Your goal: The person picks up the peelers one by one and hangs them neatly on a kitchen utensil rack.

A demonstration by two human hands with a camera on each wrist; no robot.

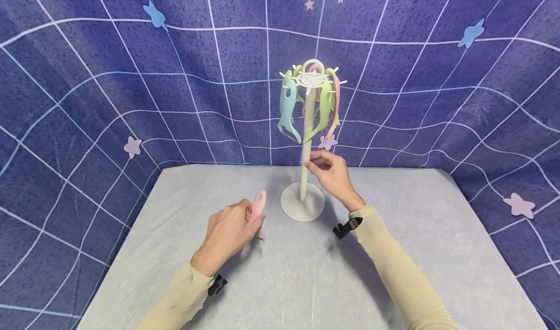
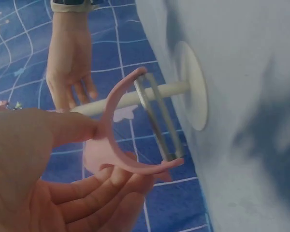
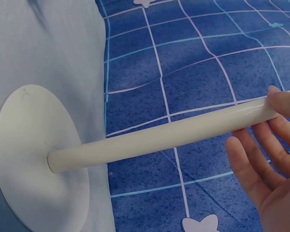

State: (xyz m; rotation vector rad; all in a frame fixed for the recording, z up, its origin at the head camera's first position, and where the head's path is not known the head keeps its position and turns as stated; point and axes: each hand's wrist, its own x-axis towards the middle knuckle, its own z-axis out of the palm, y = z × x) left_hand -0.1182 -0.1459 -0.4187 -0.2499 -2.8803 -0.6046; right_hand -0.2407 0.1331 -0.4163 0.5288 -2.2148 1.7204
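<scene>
In the head view my left hand (image 1: 228, 232) holds a pink peeler (image 1: 258, 205) above the table, its handle with an oval hole pointing up. The left wrist view shows the thumb and fingers pinching the pink peeler (image 2: 100, 152), whose Y-shaped head carries a metal blade (image 2: 153, 116). My right hand (image 1: 334, 175) grips the pole (image 1: 303, 190) of a white stand, thumb on one side and fingers on the other. On the stand's top ring (image 1: 312, 79) hang a blue peeler (image 1: 287, 105), a green peeler (image 1: 325, 107) and several others in pink and green, partly hidden.
The stand's round base (image 1: 290, 208) rests on a table with a pale grey cloth (image 1: 288, 281). Close behind the table hangs a blue curtain (image 1: 236, 106) with white grid lines and stars. Both wrists wear black straps (image 1: 347, 228).
</scene>
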